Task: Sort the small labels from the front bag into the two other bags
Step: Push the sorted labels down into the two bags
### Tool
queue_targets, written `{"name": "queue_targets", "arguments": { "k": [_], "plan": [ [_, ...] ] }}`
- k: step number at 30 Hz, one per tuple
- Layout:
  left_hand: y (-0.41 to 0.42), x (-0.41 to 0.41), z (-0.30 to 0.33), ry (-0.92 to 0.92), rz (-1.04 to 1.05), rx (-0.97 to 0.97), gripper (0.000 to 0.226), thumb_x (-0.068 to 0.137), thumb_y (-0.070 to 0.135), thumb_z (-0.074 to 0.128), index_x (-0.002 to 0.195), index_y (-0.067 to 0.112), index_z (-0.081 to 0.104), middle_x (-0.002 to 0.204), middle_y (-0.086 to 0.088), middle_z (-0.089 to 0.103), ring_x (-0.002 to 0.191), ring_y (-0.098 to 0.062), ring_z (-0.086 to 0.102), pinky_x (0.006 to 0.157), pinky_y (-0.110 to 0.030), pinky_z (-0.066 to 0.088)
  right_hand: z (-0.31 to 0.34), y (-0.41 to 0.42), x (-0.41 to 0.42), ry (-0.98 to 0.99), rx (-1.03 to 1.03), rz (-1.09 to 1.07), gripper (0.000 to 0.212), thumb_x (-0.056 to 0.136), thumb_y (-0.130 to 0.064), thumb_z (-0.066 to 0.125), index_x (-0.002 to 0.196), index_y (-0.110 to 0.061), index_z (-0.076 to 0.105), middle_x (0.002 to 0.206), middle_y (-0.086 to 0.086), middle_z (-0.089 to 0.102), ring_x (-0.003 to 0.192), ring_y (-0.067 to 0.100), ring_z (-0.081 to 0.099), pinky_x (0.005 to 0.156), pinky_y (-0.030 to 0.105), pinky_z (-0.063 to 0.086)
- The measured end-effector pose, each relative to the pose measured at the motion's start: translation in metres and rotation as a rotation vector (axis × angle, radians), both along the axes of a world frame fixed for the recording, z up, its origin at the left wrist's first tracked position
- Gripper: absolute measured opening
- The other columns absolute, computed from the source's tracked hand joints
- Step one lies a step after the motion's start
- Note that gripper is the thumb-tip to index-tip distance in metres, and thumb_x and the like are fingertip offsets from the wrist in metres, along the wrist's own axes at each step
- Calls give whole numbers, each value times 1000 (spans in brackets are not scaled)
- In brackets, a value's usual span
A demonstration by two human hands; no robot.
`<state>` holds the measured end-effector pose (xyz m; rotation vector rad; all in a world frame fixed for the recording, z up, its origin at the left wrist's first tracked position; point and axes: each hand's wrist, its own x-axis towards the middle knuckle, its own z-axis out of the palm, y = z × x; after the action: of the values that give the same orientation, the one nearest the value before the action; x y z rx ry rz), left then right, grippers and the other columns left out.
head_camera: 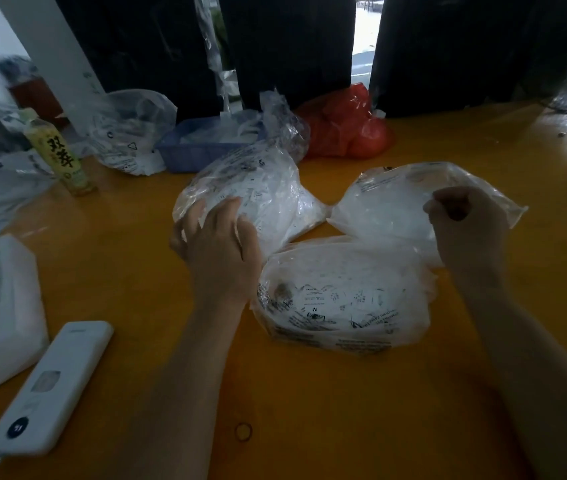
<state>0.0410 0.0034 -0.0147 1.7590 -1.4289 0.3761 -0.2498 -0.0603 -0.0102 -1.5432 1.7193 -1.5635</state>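
Head view is showing my left hand (pixel 218 237) lying with relaxed fingers on the back-left bag (pixel 251 195), while my right hand (pixel 465 225) is curling in a closed grip, pinching the film of the back-right bag (pixel 393 206). Nearest me, the front bag (pixel 341 296) of labels is sitting between my forearms on the orange surface (pixel 310 410).
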Motion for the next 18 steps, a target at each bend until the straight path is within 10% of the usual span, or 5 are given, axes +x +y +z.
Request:
{"name": "queue_targets", "arguments": {
  "k": [4,9,12,18],
  "plan": [
    [12,-34,-2,130,-384,-242,39,104,28,41,119,9,71,115,-3,72,116,-24,61,99,-36,44,8,20,14,-190,17,335,11,92,-14,72,101,-21,71,90,-2,74,84,17,71,81,33,59],
    [24,-68,-9,788,-676,338,72,93,79,43,149,35,47,127,17,68,114,-3,66,91,-20,52,6,44,38,-111,72,702,12,93,-15,70,105,-20,70,90,-3,76,78,11,72,73,17,56],
    [18,-64,-13,1188,-765,424,49,100,52,62,136,19,65,119,3,76,106,-17,74,92,-35,57,3,48,45,-54,86,745,13,93,-15,70,104,-22,69,88,-6,75,77,10,72,72,17,56],
    [19,-59,-11,1477,-667,316,21,86,30,77,102,16,80,103,-8,81,87,-14,77,69,-22,59,-6,44,48,-70,32,627,15,96,-16,69,106,-26,68,87,-12,74,76,6,72,69,14,55]
  ]
}}
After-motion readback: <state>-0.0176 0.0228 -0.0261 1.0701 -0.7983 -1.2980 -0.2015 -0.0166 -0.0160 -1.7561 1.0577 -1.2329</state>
